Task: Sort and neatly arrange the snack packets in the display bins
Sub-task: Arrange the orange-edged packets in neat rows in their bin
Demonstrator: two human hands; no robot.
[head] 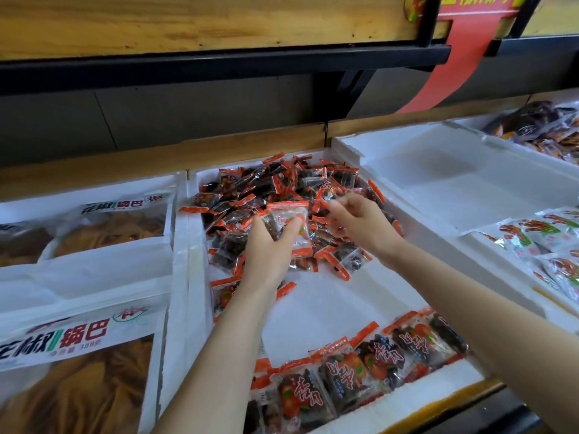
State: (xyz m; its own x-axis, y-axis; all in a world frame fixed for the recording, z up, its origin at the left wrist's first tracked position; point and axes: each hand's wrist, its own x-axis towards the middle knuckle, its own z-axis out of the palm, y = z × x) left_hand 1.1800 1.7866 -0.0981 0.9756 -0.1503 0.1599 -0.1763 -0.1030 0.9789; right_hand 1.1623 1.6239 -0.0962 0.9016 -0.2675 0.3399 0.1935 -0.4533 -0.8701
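Two hands over the bin [329, 292]: your left hand [266, 249] pinches a packet [286, 213], your right hand [357, 220] has a blurred, unclear grip; bags [78, 339] left of it read 锅巴, 388克.

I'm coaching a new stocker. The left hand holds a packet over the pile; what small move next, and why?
Probably carry the packet in the left hand to the neat row at the near edge of the bin and lay it there: the pile is jumbled, and bare floor shows behind the row.
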